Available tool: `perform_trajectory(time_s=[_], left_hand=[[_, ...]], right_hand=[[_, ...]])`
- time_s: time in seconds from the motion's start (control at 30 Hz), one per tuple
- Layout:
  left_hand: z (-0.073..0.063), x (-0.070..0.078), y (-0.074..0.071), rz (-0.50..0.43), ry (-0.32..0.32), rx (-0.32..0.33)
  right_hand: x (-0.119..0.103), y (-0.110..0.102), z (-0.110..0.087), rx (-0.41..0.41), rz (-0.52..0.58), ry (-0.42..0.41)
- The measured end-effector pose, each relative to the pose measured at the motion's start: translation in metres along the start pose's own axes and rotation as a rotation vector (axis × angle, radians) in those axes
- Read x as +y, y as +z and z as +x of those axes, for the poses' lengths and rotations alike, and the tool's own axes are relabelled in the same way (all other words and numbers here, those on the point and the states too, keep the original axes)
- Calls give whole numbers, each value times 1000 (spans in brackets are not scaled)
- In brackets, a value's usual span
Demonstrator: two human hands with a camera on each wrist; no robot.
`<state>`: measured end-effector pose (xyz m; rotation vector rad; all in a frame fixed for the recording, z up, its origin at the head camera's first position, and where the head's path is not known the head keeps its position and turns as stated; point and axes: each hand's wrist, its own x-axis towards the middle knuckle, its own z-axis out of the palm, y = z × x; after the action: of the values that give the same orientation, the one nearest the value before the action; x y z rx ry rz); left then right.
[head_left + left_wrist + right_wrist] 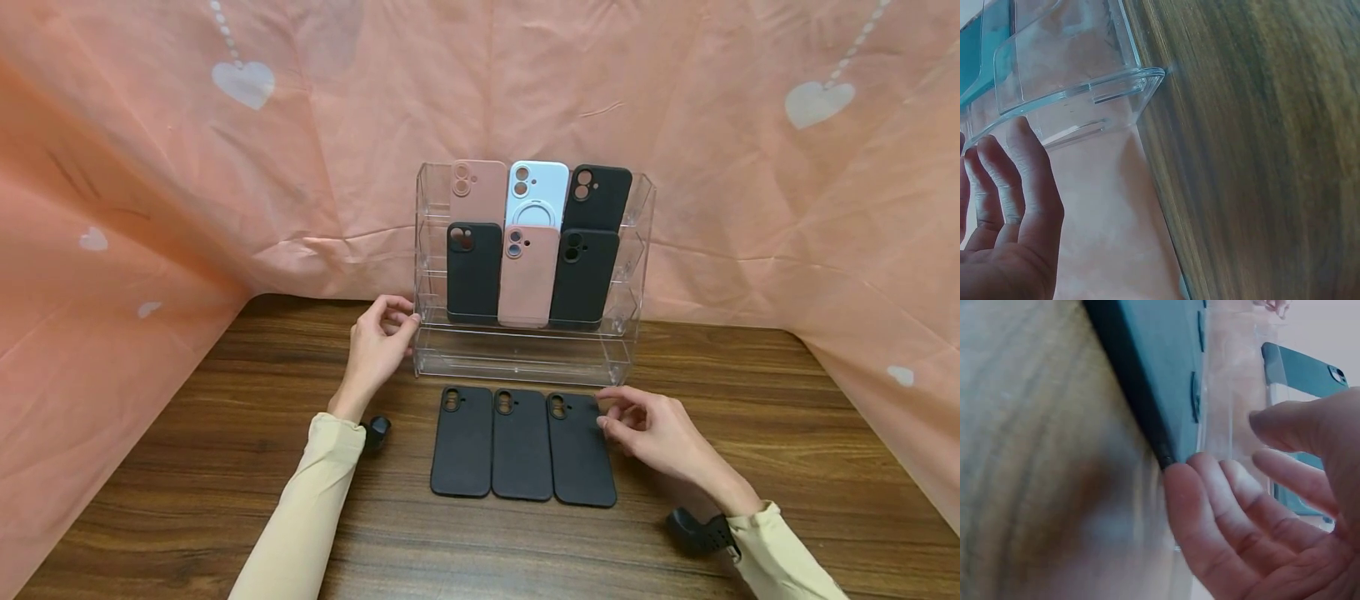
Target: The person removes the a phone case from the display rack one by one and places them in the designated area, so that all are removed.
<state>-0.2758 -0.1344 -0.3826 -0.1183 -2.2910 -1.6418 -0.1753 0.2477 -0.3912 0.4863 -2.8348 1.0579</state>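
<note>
A clear acrylic tiered stand (517, 354) holds two rows of phone cases, including a white case (537, 187) and a pink case (528, 279). My left hand (381, 337) is at the stand's left side, fingertips right at its edge, as the left wrist view (1019, 200) also shows. In front of the stand, three black phone cases lie flat side by side: a left case (461, 442), a middle case (522, 446) and a right case (581, 450). Loosely bent, the fingers of my right hand (656, 429) reach the right case's upper right edge, holding nothing.
Pink fabric (360, 150) with white hearts hangs behind and along both sides. Everything stands on a brown wood-grain table (225, 467). Each wrist wears a black camera strap, with the right wrist device (699, 532) showing most plainly.
</note>
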Motion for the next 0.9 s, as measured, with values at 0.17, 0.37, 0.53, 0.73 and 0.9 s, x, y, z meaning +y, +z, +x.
perform_trajectory(time_s=[0.17, 0.37, 0.53, 0.73, 0.9], left_hand=[[1, -1, 1, -7, -3, 6], [1, 0, 1, -11, 3, 14], [1, 0, 2, -6, 11, 21], [1, -1, 2, 0, 19, 33], [0, -2, 2, 7, 28, 32]], right_hand=[[0, -7, 8, 89, 21, -8], [0, -14, 18, 199, 120, -16], [2, -19, 27, 309, 197, -98], [-1, -27, 39, 388, 262, -161], [-5, -33, 48, 424, 294, -168]])
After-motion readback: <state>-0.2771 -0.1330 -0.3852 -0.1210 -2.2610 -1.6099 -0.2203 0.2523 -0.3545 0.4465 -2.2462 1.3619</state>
